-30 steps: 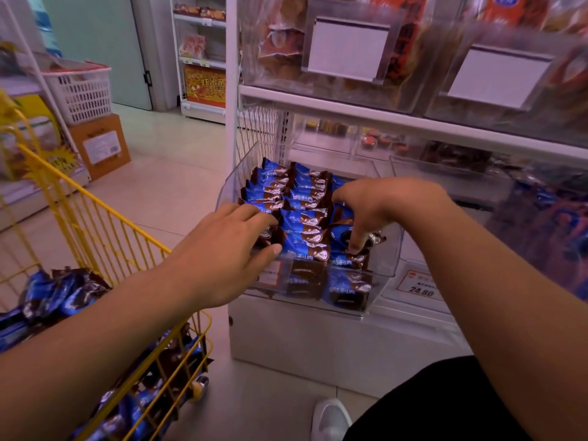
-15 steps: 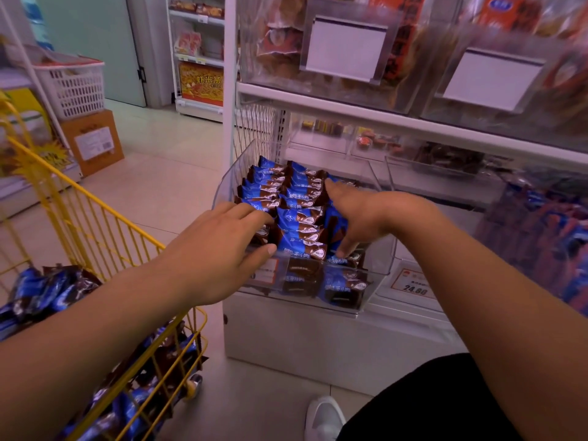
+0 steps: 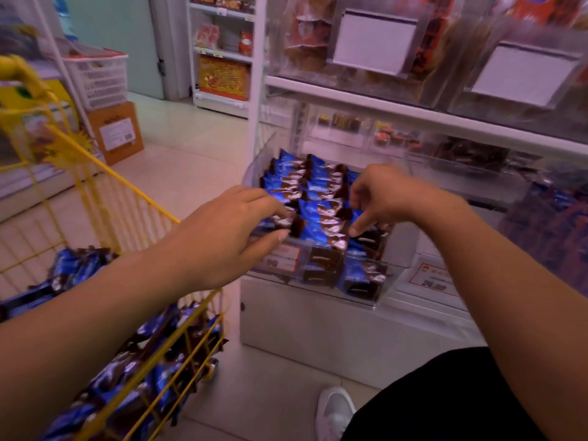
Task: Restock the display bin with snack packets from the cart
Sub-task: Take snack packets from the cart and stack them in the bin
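A white shop shelf unit (image 3: 318, 326) fills the right side, with clear tubs of snacks stacked on its upper levels. At the left, a yellow wire cart (image 3: 127, 192) is seen, with blue and brown snack packets (image 3: 140, 374) heaped inside it. On the lower shelf a clear display bin (image 3: 386, 281) is set, tilted toward the viewer and packed with neat rows of the same packets. Both arms are stretched over the bin. The left hand (image 3: 222, 237) is laid on the front left packets, fingers nearly straight, thumb below. The right hand (image 3: 381, 195) is loosely curled above the right rows, its index finger pressed down onto a packet. A white shoe (image 3: 335, 412) is seen on the tiled floor below.
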`<control>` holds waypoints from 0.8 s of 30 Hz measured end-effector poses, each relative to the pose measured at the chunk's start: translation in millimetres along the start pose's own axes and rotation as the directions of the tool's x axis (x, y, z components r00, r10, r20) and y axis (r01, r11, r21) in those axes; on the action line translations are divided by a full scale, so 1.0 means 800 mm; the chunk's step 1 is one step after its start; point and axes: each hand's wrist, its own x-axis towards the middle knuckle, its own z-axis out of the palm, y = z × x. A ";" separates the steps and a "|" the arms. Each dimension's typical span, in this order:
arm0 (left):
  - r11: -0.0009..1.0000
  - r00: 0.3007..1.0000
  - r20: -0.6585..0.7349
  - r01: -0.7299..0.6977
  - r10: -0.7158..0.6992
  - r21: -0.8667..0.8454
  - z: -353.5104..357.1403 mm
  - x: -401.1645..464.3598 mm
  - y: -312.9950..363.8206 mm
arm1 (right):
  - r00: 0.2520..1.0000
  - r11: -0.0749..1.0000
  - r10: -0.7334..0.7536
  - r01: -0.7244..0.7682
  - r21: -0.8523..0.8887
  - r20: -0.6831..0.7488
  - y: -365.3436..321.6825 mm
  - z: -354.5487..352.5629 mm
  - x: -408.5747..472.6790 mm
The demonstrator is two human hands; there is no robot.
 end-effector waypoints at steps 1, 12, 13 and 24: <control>0.999 0.999 -0.040 -0.034 0.034 0.008 -0.009 -0.005 -0.003 | 0.998 0.995 -0.048 0.044 -0.090 -0.034 -0.001 -0.004 -0.003; 0.532 0.269 0.462 0.511 -0.845 0.675 -0.095 -0.137 -0.157 | 0.606 0.609 -0.788 0.793 0.008 -0.108 -0.290 0.076 -0.075; 0.476 0.076 0.507 0.484 -0.859 0.734 -0.091 -0.151 -0.161 | 0.629 0.628 -0.772 0.777 -0.047 0.088 -0.318 0.096 -0.063; 0.569 -0.030 0.632 0.405 -0.774 0.716 -0.059 -0.142 -0.145 | 0.689 0.381 -0.215 0.711 -0.590 0.692 -0.398 0.185 0.063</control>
